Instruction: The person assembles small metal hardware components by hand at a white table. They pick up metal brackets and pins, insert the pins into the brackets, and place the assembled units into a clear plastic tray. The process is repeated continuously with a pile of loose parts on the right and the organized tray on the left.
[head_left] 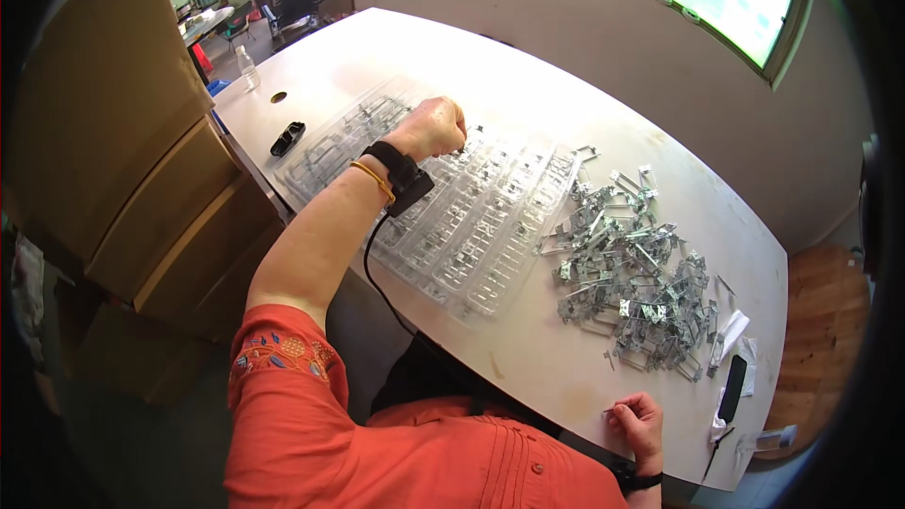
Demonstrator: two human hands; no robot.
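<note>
My left hand (436,128) reaches over a clear plastic tray (451,294) with many moulded compartments. Its fingers are curled down in a pinch near the far part of the tray, and they hide whatever is between them. Small metal parts (459,269) lie in rows in the compartments. At the table's near edge, my right hand (639,429) is closed, thumb against fingers, with a thin sliver just showing at the fingertips, too small to name. A heap of loose metal brackets (636,269) lies between the tray and the table's right side.
A black case-like object (287,139) and a clear bottle (247,68) stand left of the tray. At the right edge are a black bar-shaped object (732,386) and white paper (749,363). Cardboard boxes (113,123) rise at left; a wooden round top (825,349) stands at right.
</note>
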